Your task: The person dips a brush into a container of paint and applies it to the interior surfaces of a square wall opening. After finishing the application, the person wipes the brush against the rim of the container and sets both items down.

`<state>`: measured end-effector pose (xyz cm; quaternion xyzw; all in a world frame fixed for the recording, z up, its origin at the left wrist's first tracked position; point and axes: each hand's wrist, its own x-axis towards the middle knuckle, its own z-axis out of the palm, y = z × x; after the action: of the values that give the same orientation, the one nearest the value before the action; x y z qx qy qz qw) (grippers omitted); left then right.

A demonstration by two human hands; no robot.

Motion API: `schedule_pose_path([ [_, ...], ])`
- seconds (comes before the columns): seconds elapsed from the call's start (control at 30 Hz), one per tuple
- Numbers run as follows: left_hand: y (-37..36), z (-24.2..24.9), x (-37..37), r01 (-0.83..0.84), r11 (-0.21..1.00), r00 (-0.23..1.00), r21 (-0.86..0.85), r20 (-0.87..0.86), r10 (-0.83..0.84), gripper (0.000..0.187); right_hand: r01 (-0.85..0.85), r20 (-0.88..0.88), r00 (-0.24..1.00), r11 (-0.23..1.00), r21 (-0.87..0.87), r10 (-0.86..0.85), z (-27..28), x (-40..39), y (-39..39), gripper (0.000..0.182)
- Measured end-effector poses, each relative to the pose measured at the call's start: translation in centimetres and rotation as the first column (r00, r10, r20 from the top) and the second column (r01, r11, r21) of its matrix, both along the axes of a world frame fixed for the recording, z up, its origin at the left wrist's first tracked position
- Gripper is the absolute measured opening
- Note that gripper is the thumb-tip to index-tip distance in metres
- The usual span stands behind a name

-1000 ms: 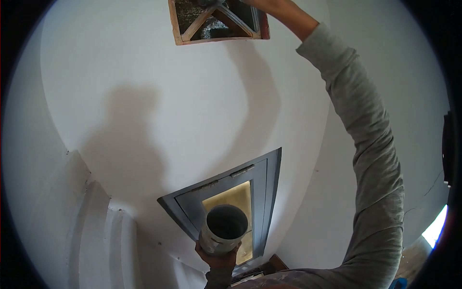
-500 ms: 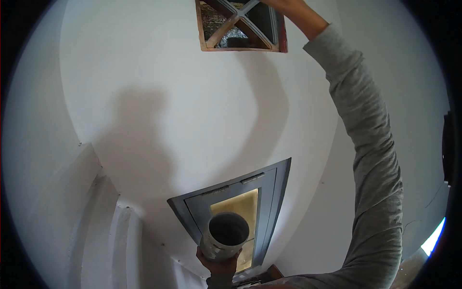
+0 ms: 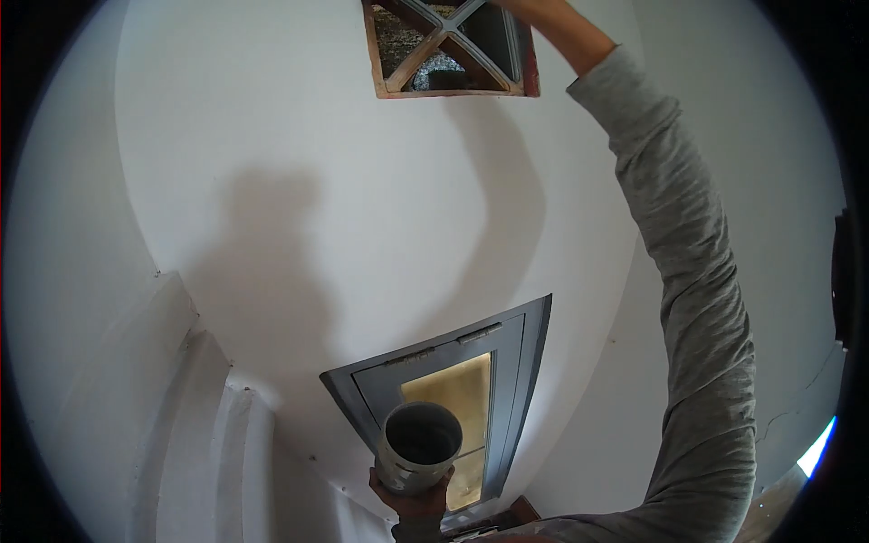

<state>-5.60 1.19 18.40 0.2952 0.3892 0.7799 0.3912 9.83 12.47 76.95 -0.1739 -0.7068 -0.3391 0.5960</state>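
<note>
My left hand (image 3: 412, 500), low in the head view, is wrapped round the lower part of a grey cylindrical container (image 3: 422, 445). The container's round mouth faces the camera, and its inside looks dark. My right arm in a grey sleeve reaches up to the top edge, where part of my right hand (image 3: 525, 7) shows beside a window frame (image 3: 453, 93) with crossed bars. Its fingers are cut off by the edge of the view, so what they hold cannot be seen.
Below the window a white wall (image 3: 389, 208) carries shadows. A grey framed window or door (image 3: 520, 362) with yellowish glass stands behind the container. White stepped ledges (image 3: 204, 398) are at the lower left. A dark object (image 3: 842, 281) is at the right edge.
The container in my left hand has shifted slightly left against the grey frame behind it. My right arm has moved very little.
</note>
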Motion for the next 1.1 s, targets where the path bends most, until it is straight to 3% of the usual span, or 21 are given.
schedule_pose_path([
  [0.07,-0.1,-1.2,-0.6,0.07,0.995,0.997,0.066,0.04,-0.073,0.074,-0.026,-0.012,1.0,0.997,-0.079,0.025,-1.0,0.5,1.3,0.019],
  [0.1,-0.6,-0.1,-1.7,0.283,0.948,0.848,0.147,0.424,-0.319,0.085,-0.047,0.019,0.999,0.998,-0.044,0.048,-1.1,0.7,1.2,0.017],
  [0.17,-0.6,-0.1,-2.4,0.379,0.905,0.699,0.193,0.581,-0.417,0.106,-0.081,-0.041,0.996,0.997,-0.01,0.081,-1.9,1.9,0.5,0.016],
  [0.2,-0.6,-1.1,-2.1,0.302,0.949,0.853,0.094,0.417,-0.313,0.114,-0.097,-0.07,0.993,0.995,0.008,0.098,-2.7,2.3,-0.4,0.016],
  [0.23,-0.5,-1.8,-2.2,0.245,0.969,0.93,0.044,0.272,-0.247,0.117,-0.135,-0.077,0.988,0.991,0.0,0.135,-3.5,2.9,-1.1,0.016],
  [0.3,-0.4,-2.4,-2.3,0.138,0.99,0.99,-0.021,0.02,-0.137,0.12,-0.211,-0.087,0.974,0.977,-0.017,0.209,-5.1,3.9,-2.5,0.016],
  [0.37,-0.2,-1.9,-2.6,0.238,0.971,0.943,0.033,0.233,-0.239,0.12,-0.049,-0.113,0.993,0.997,-0.055,0.043,-6.2,4.4,-4.6,0.016],
  [0.4,-0.2,-0.7,-3.2,0.341,0.93,0.78,0.136,0.511,-0.361,0.121,0.033,-0.124,0.991,0.996,-0.082,-0.043,-6.6,4.8,-5.0,0.016],
  [0.47,-0.4,-0.5,-3.1,0.363,0.92,0.749,0.149,0.54,-0.383,0.116,-0.002,-0.082,0.997,1.0,-0.008,0.001,-6.3,5.7,-3.9,0.016],
  [0.5,-0.3,-0.8,-2.3,0.296,0.954,0.905,0.05,0.304,-0.297,0.11,-0.007,-0.078,0.997,1.0,0.009,0.007,-6.2,5.8,-4.0,0.016],
  [0.57,-0.1,-0.9,-2.0,0.278,0.96,0.94,0.024,0.198,-0.277,0.097,-0.005,-0.048,0.999,0.999,0.044,0.008,-6.1,6.0,-4.4,0.016],
  [0.6,0.1,-0.7,-2.2,0.344,0.935,0.867,0.083,0.355,-0.35,0.091,0.001,-0.021,1.0,0.998,0.06,0.0,-6.1,6.2,-4.6,0.017],
  [0.67,0.2,-0.7,-1.9,0.258,0.965,0.952,0.044,0.16,-0.262,0.082,0.015,0.036,0.999,0.996,0.089,-0.018,-6.5,6.9,-5.0,0.017],
  [0.7,0.3,-1.2,-1.4,0.084,0.996,0.973,-0.003,-0.215,-0.083,0.079,-0.016,0.071,0.997,0.999,0.032,0.014,-7.1,7.3,-5.2,0.019],
  [0.77,0.5,-1.1,-1.3,0.212,0.977,0.977,-0.009,-0.017,-0.212,0.081,-0.071,0.139,0.987,0.993,-0.098,0.085,-9.2,8.3,-5.9,0.021],
  [0.8,1.7,-1.6,-1.8,0.353,0.932,0.898,0.088,0.248,-0.364,0.082,-0.105,0.151,0.981,0.986,-0.129,0.125,-11.2,8.1,-6.5,0.022],
  [0.83,2.9,-2.2,-2.3,0.44,0.879,0.731,0.186,0.494,-0.471,0.083,-0.14,0.161,0.972,0.971,-0.192,0.172,-14.1,7.8,-6.9,0.022],
  [0.87,3.3,-2.8,-2.8,0.467,0.855,0.643,0.226,0.577,-0.504,0.08,-0.141,0.189,0.958,0.926,-0.349,0.217,-17.1,9.7,-6.2,0.018],
  [0.97,4.1,-3.9,-3.2,0.471,0.836,0.614,0.28,0.577,-0.539,0.074,-0.05,0.256,0.918,0.728,-0.683,0.303,-25.1,15.1,-5.3,0.029],
  [1.1,4.2,-5.8,-3.8,0.433,0.861,0.655,0.265,0.564,-0.503,0.068,-0.031,0.558,0.593,0.709,-0.705,0.58,-30.9,11.5,-5.1,0.034],
])
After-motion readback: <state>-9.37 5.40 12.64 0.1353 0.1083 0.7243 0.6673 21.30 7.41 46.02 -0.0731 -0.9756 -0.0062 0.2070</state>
